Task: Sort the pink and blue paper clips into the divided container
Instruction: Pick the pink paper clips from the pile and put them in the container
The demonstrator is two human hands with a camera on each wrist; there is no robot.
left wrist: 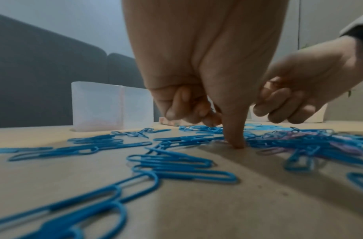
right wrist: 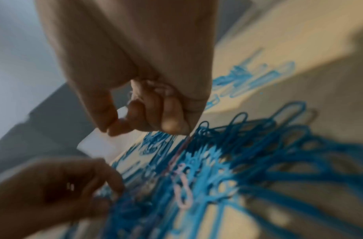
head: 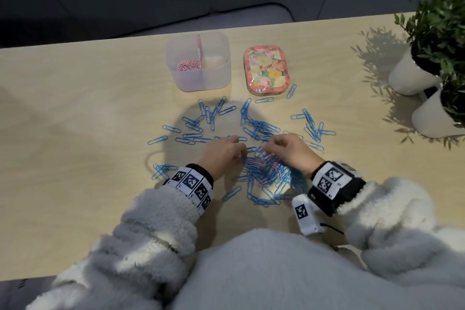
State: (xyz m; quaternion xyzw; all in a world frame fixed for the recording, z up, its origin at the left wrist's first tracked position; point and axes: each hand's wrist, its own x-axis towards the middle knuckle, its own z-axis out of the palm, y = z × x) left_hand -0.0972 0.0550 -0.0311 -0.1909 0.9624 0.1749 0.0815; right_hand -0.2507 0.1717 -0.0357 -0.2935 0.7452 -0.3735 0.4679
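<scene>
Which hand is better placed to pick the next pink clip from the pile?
Probably the right hand: it hovers over the mixed pile where pink clips show. The left hand sits beside it.

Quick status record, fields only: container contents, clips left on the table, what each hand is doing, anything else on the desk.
container: divided container, near-left compartment holds pink paper clips; right compartment shows no clips
blue paper clips: none sorted, scattered over the table
mixed pile: mostly blue, a few pink, between the hands
left hand: fingers curled, thumb tip pressed on the table; contents unclear
right hand: fingers curled over the pile; grasp unclear
other: floral tin right of container; two potted plants far right
</scene>
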